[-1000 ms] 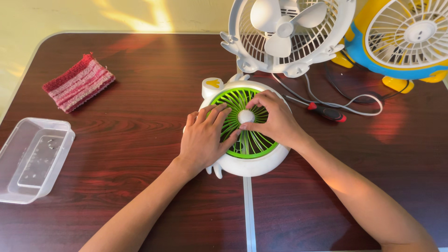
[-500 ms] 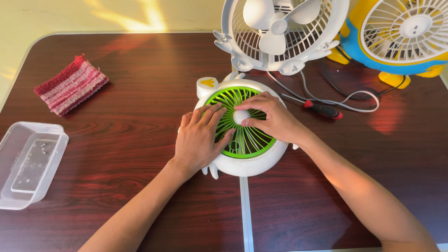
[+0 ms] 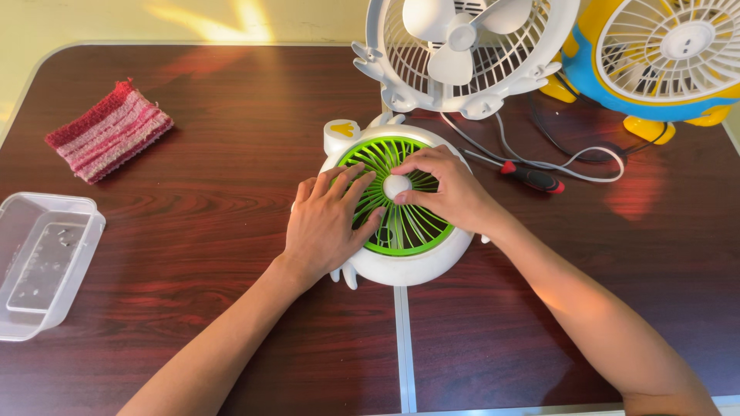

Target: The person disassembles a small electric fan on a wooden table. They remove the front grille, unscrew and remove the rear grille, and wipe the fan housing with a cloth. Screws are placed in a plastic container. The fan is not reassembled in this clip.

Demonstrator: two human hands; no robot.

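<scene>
A small white fan with a green front grille (image 3: 408,231) lies face up on the dark wooden table (image 3: 231,154). My left hand (image 3: 327,219) rests flat on the grille's left side, fingers spread. My right hand (image 3: 447,189) covers the upper right of the grille, its thumb and fingers pinching the white round hub cap (image 3: 397,186) at the centre.
Behind stand a white fan without its front cover (image 3: 462,50) and a blue and yellow fan (image 3: 663,54). A red-handled screwdriver (image 3: 532,179) and white cable (image 3: 570,162) lie to the right. A striped pink cloth (image 3: 108,131) and clear plastic box (image 3: 42,262) sit left.
Both hands keep their places on the green grille. The view has shifted slightly, nothing else visibly moved.
</scene>
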